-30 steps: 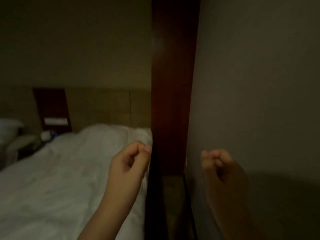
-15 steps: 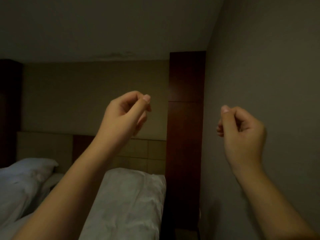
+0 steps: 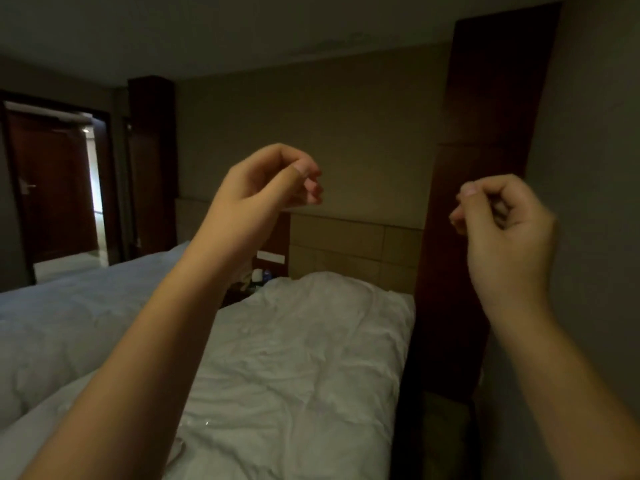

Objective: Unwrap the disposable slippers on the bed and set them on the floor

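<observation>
My left hand [image 3: 266, 185] is raised in front of the far wall, fingers curled against the thumb with nothing in it. My right hand [image 3: 505, 223] is held up at about the same height to the right, also curled into a loose fist and empty. Below them lies a bed with a rumpled white duvet [image 3: 304, 358]. No slippers or wrapper show anywhere in the dim view; a small glint [image 3: 206, 423] sits on the duvet near my left forearm.
A dark wooden pillar [image 3: 485, 168] stands against the right wall beside the bed. A second bed [image 3: 62, 320] lies on the left. A padded headboard [image 3: 353, 247], a nightstand with small items [image 3: 258, 277], and a doorway [image 3: 52, 188] at far left.
The view has swung left, bringing the second bed and doorway into sight. Both hands stay raised and curled, having come up from low near the bed a second ago.
</observation>
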`<state>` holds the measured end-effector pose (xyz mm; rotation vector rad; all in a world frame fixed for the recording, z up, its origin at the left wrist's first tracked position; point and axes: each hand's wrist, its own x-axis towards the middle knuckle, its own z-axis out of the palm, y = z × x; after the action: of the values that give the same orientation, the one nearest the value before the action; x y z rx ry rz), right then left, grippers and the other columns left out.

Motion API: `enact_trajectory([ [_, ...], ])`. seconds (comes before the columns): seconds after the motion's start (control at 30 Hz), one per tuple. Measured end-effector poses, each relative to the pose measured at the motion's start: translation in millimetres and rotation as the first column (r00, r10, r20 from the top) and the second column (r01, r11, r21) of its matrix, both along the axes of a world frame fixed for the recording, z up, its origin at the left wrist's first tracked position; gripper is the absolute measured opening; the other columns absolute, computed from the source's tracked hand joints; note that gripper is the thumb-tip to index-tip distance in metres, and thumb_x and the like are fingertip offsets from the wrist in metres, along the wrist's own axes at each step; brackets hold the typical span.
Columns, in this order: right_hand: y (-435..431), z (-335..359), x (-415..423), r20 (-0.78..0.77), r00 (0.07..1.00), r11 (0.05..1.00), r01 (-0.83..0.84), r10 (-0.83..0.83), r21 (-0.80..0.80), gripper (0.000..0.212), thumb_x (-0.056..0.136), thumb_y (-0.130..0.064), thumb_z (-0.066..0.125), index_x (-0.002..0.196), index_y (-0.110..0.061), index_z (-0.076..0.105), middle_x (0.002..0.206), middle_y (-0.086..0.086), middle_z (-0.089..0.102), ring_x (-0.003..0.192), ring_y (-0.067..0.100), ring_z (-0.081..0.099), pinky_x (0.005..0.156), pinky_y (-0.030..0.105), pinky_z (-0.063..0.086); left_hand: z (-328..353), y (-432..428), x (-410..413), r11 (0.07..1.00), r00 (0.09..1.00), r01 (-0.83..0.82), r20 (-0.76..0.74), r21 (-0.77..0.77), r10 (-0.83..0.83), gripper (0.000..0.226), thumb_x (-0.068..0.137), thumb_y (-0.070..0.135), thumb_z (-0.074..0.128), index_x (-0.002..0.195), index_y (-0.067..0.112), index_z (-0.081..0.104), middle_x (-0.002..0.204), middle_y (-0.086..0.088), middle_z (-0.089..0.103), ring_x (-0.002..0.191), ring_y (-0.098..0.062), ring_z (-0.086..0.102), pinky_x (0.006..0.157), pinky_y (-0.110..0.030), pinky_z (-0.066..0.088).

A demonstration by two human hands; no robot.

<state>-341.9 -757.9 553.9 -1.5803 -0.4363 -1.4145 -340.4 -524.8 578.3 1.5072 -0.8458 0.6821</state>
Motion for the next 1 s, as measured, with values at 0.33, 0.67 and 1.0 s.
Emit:
enact_trajectory([
  [0.33,322.3,-71.8,49.3,-0.128,0.933,0.941,-0.337,0.338,0.026,0.016,0.089,-0.032,0.054,0.075,-0.027,0.06,0.064,-0.01,0.06,0.063,0.008,0.059,0.057,0.021,0.046,-56.9,283.9,-16.9,0.952,0.951,-0.307,-0.045,0.01,0.307,0.016,0.092,0.019,0.053,0.087,0.014,0.067,0.072,0.0,0.066,0.071,-0.016,0.064,0.071,-0.022,0.053],
  [0.67,549.7,-118.0,97.4,-0.227,0.772,0.797,-0.602,0.594,0.04,0.011,0.089,-0.024,0.06,0.079,-0.02,0.062,0.07,-0.015,0.061,0.067,0.003,0.061,0.062,0.011,0.044,-95.7,491.8,-8.5,0.845,0.833,-0.534,-0.177,-0.008,0.525,0.018,0.091,0.026,0.053,0.082,0.024,0.067,0.07,0.004,0.068,0.069,-0.009,0.066,0.066,-0.014,0.05],
  [1.0,572.9,-229.0,234.1,-0.426,0.716,0.831,-0.515,0.552,0.21,0.014,0.086,-0.035,0.059,0.072,-0.033,0.059,0.067,-0.014,0.064,0.069,0.01,0.064,0.062,0.017,0.049,-204.8,524.3,156.2,0.896,0.767,-0.442,-0.502,0.038,0.4,0.022,0.095,0.01,0.05,0.078,0.013,0.064,0.067,0.004,0.065,0.065,-0.008,0.062,0.065,-0.017,0.051],
])
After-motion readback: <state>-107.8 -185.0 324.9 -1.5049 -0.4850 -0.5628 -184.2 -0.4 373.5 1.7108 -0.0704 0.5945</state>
